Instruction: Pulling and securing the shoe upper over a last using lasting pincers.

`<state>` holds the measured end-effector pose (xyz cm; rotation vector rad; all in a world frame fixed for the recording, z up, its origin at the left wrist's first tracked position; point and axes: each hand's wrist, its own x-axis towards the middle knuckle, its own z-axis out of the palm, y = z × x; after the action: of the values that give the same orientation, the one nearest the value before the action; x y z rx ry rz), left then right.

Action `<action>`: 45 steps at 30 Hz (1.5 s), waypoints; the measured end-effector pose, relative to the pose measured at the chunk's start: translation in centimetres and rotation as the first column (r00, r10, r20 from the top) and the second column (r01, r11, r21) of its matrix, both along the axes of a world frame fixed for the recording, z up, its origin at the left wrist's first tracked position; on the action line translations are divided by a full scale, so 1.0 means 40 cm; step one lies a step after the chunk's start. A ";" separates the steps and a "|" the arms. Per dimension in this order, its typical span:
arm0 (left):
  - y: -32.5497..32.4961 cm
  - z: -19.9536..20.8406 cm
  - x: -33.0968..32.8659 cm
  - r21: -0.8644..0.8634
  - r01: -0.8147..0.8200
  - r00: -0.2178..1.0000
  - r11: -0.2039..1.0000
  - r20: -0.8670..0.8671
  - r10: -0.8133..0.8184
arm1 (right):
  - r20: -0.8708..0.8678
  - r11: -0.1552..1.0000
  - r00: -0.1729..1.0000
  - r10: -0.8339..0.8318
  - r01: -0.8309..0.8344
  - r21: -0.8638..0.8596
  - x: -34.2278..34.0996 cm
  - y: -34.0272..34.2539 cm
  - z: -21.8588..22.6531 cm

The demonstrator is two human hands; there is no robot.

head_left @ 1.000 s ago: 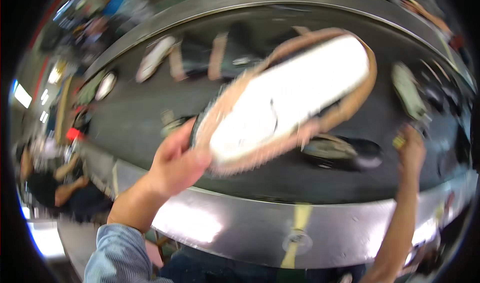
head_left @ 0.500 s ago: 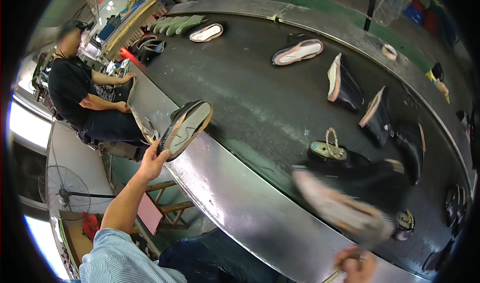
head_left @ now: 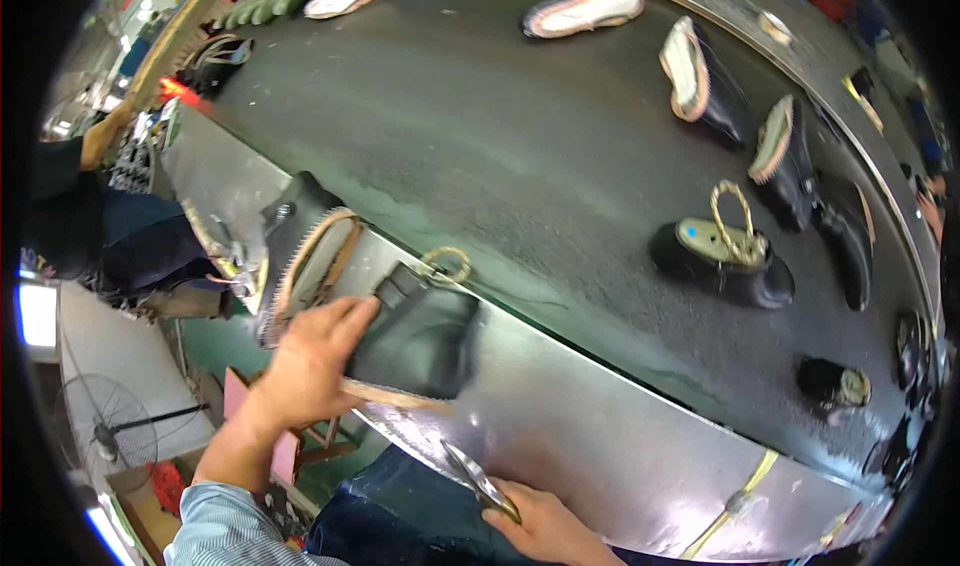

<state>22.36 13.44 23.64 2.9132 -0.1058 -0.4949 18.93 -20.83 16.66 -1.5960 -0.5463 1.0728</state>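
My left hand is closed on the edge of a black leather shoe over the steel ledge. A rope loop sticks up from its top, and a pale edge runs along its lower side. Just left of this hand, another black shoe rests on its side on the ledge, its sole and jagged-edged rim showing. My right hand, near the lower edge, is closed around a shiny metal pliers-like tool; its tip points toward the shoe.
Several unfinished black shoes lie on the dark belt, including one with a rope loop. Green shoe-shaped pieces sit at the far left. A yellow strap crosses the steel ledge. A co-worker's arm shows at left.
My left hand has let go of the first shoe, now lying on the ledge, and has taken hold of another. My right hand has moved left with the tool, away from the shoe it carried.
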 end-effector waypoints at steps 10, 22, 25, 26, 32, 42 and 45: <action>0.045 -0.112 -0.087 -0.338 0.093 0.906 0.937 0.418 0.060 | -0.315 0.764 0.775 -0.548 0.617 0.189 -0.395 -0.132 -0.107; -0.190 -0.378 -0.807 -0.997 0.049 0.999 0.052 0.049 -0.004 | 0.078 0.513 0.509 -0.857 0.833 0.207 -0.890 0.058 -0.199; -0.273 -0.460 -0.911 -0.946 -0.320 0.913 -0.057 -0.292 -0.284 | 0.152 0.512 0.494 -0.856 0.849 0.131 -0.921 0.071 -0.233; -0.277 -0.475 -0.915 -0.995 -0.087 0.966 0.039 -0.094 -0.241 | 0.210 0.500 0.473 -0.856 0.859 0.105 -0.931 0.065 -0.243; -0.275 -0.426 -0.838 -0.889 0.418 0.871 0.187 0.334 -0.361 | 0.112 0.571 0.560 -0.821 0.799 0.191 -0.978 0.029 -0.267; -0.244 -0.398 -0.801 -0.914 0.342 0.889 0.216 0.240 -0.390 | 0.347 0.652 0.602 -0.719 0.758 0.037 -0.971 0.035 -0.218; -0.238 -0.430 -0.790 -0.917 0.288 0.925 0.277 0.193 -0.326 | 0.435 0.606 0.557 -0.707 0.795 -0.033 -1.034 0.035 -0.170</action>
<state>-9.23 3.90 6.45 1.6720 -0.7197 -0.3402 -22.44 -19.42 9.84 -1.9790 0.0808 0.1414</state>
